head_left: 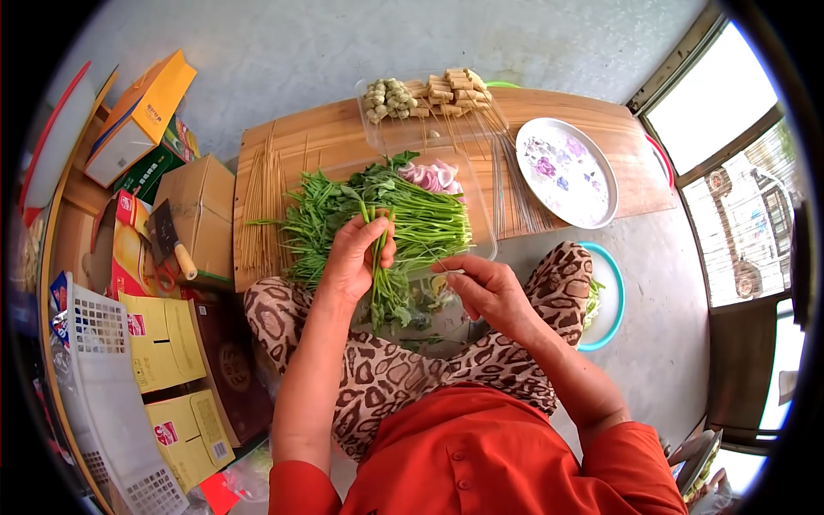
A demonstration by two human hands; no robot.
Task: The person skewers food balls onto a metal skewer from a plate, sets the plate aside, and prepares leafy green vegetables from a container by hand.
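Observation:
My left hand (357, 256) is closed around a small bunch of leafy greens (389, 296), its leaves hanging toward my lap. Beside it, to the right, my right hand (482, 287) pinches a thin pale stick (448, 272) that looks like a bamboo skewer; most of it is hidden. Just beyond both hands, a heap of long-stemmed greens (429, 225) lies in a see-through plastic tray (487, 225). Sliced pink onions (433, 177) sit at the heap's far side. Many loose bamboo skewers (262, 202) lie on the wooden table (335, 129) at the left.
Skewered rolls (455, 90) and pale green skewered pieces (390, 99) fill another tray at the back. A flowered plate (568, 172) stands right. A blue-rimmed basin (620, 296) is by my right knee. Boxes (196, 206) and a cleaver (163, 233) are at left.

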